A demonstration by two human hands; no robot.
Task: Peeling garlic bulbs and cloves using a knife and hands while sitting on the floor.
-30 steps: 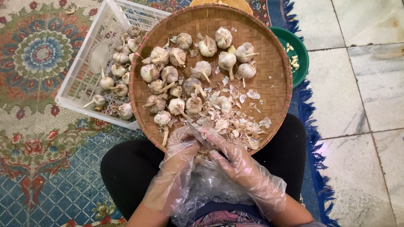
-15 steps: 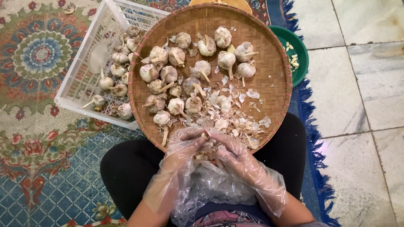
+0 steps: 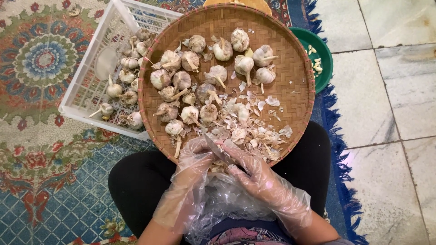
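A round woven bamboo tray (image 3: 290, 59) rests on my lap, holding several whole garlic bulbs (image 3: 218, 75) and a heap of papery peelings (image 3: 247, 129). Both hands wear clear plastic gloves and meet at the tray's near edge. My right hand (image 3: 259, 179) grips a small knife (image 3: 217, 149) whose blade points up and left. My left hand (image 3: 193, 163) pinches a piece of garlic against the blade; the piece itself is mostly hidden by the fingers.
A white plastic crate (image 3: 86, 86) with more garlic bulbs sits under the tray's left side on a patterned rug (image 3: 41, 59). A green bowl (image 3: 324, 59) with peeled cloves stands at the right on the tiled floor (image 3: 390, 113).
The hands have stayed at the tray's near edge with small finger shifts. The knife blade now shows more clearly between them.
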